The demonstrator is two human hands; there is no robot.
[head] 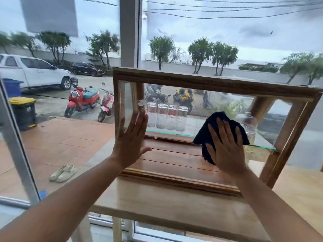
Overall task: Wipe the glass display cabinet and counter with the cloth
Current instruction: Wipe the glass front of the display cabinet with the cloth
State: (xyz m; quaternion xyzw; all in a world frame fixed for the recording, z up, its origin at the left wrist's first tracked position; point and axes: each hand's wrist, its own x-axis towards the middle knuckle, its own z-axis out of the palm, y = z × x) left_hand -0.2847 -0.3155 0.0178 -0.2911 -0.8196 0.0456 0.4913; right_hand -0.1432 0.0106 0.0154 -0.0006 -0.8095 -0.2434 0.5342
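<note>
A wood-framed glass display cabinet [206, 82] stands on a pale wooden counter [157, 199] by a large window. My left hand [132, 138] lies flat with its fingers spread against the left part of the cabinet's front glass and holds nothing. My right hand [226, 147] presses a dark navy cloth [215, 124] flat against the front glass at the right of centre. Part of the cloth hangs below my palm. Inside on a glass shelf stand several upturned drinking glasses [167, 116] and a clear jar [249, 123].
The counter's front edge runs below my arms, with its legs [117, 229] underneath. Beyond the window lie a tiled terrace with a pair of shoes [63, 172], bins [23, 112], scooters [82, 100] and parked cars [35, 72]. A window post [130, 32] rises behind the cabinet.
</note>
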